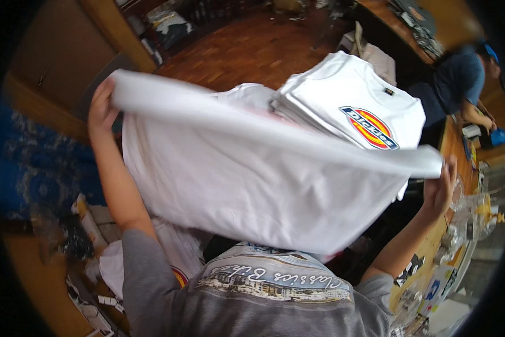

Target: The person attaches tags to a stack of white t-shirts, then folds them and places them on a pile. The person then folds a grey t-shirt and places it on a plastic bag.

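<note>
A white T-shirt is stretched wide between my two raised hands, its top edge folded over and smeared by motion. My left hand grips the folded edge at the far left end. At the right end, lower down, my right hand pinches the other corner. Beyond the held cloth lies a stack of folded white T-shirts, the top one bearing a red, yellow and blue oval print. The held shirt hides the near part of that stack.
Another person bends over a wooden counter at the right. More white shirts lie by my left elbow. Clear plastic bags and papers clutter the right side. A blue patterned cloth hangs at the left, and parquet floor stretches beyond.
</note>
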Available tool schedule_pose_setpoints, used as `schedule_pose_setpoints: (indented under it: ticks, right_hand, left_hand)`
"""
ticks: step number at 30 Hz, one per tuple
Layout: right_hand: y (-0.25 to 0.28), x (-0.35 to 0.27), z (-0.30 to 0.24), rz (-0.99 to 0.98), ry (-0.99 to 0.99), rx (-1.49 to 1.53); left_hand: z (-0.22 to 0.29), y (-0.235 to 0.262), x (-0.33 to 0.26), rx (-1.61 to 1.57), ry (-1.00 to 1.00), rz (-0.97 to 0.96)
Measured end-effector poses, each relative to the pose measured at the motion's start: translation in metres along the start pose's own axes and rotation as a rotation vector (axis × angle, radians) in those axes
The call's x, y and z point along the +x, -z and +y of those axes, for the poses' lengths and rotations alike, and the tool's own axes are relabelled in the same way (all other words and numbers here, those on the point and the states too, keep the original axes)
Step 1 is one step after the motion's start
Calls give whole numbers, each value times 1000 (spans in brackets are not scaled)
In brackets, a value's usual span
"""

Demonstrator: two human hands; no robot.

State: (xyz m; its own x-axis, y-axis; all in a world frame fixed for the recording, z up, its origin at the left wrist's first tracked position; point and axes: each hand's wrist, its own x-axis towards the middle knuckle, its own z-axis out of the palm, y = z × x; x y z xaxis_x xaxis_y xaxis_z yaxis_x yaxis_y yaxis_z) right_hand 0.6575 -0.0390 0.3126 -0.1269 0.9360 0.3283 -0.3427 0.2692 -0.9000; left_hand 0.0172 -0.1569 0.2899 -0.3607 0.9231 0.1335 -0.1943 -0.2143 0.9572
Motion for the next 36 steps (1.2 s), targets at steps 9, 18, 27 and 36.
schedule_pose_setpoints:
  ticks: [9, 18, 27, 36]
  right_hand:
    - [97, 99, -164, 169, 416, -360]
    - [162, -7, -22, 567, -44, -423]
    - [36, -101, 204, 203, -136, -1301]
    - [-98, -92, 334, -118, -693, -1201]
  left_hand:
    - [-12, -242, 197, -375, -178, -609]
    - [-217, -298, 187, 100, 223, -317]
    - [-343, -76, 21, 968, -155, 566]
    - [-299, 149, -210, 1126, 646, 808]
